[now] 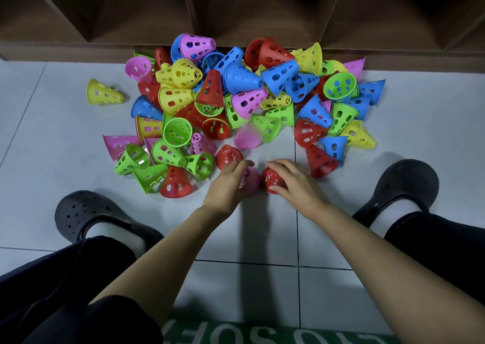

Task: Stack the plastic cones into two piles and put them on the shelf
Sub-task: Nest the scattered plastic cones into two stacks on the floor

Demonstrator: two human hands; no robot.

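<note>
Your right hand (294,183) has fingers curled on the red cone (270,179); left hand (225,186) covers the pink cone (252,186), grip unclear. Both sit at 6 o'clock of the heap (241,81). Seat them upright as bases, nest next cones straight down.

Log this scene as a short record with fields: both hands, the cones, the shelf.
left hand: on pink cone, grip unclear
right hand: grips red cone
pile: loose mixed-colour cones, unstacked, on floor
yellow cone: lies apart, left of pile
shelf: behind pile, no cones seen inside
</note>
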